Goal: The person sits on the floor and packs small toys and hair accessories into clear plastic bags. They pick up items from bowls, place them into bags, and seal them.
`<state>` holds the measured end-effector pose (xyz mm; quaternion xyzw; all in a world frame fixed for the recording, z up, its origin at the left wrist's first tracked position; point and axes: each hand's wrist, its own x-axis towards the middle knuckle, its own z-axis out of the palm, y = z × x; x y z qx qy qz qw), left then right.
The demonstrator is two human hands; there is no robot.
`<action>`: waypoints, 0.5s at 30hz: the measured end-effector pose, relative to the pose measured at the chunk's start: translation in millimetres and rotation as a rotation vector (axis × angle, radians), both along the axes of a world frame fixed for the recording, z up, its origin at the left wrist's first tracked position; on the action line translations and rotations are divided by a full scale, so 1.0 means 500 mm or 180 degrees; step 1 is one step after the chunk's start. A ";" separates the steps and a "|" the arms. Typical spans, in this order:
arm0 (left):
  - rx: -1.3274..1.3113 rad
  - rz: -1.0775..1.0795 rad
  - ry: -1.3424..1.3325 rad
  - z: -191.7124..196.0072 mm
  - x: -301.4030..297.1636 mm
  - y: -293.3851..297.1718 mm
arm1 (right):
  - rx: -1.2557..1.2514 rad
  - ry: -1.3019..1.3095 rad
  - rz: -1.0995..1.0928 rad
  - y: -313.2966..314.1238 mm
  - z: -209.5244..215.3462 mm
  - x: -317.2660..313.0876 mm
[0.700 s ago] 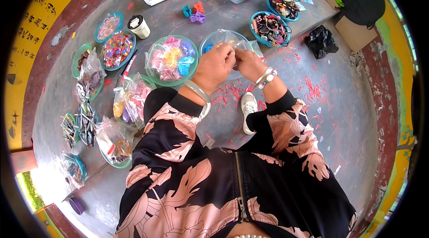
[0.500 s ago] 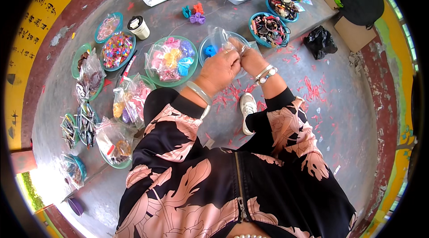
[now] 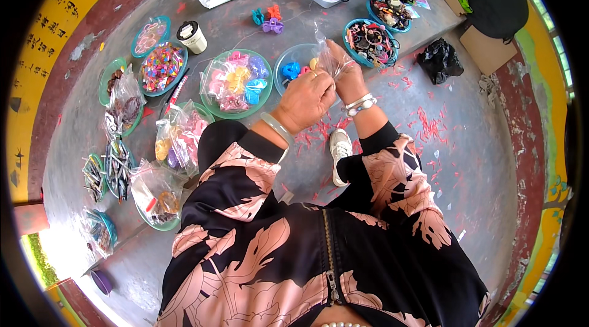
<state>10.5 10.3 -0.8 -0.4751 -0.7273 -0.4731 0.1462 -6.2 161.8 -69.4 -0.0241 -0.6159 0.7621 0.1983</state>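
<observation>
My right hand [image 3: 348,78] is closed around a clear plastic bag [image 3: 328,60], whose top sticks up past the fingers. Close beside it, my left hand [image 3: 307,99] is closed with its fingers curled, the tips near the bag's lower part. What those fingers pinch is hidden. Both hands are over the near edge of a clear blue bowl [image 3: 281,62]. In the bowl lie blue hair claws [image 3: 291,70] and pink and yellow pieces, partly covered by my hands.
To the left stands a green tray [image 3: 265,97] of bagged colourful hair claws. Loose hair claws [image 3: 272,25] and a lidded cup [image 3: 192,37] sit farther back. A basket of hair ties [image 3: 371,42] is at right; red scraps [image 3: 426,123] litter the floor near my shoe [image 3: 340,152].
My right hand has turned and shifted slightly right with the bag. My left hand has moved a little down and right, and more of the bowl's contents shows.
</observation>
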 end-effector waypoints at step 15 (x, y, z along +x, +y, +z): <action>-0.0215 -0.0138 -0.0190 -0.002 0.009 -0.001 | -0.0029 -0.0980 0.1228 0.009 0.073 0.029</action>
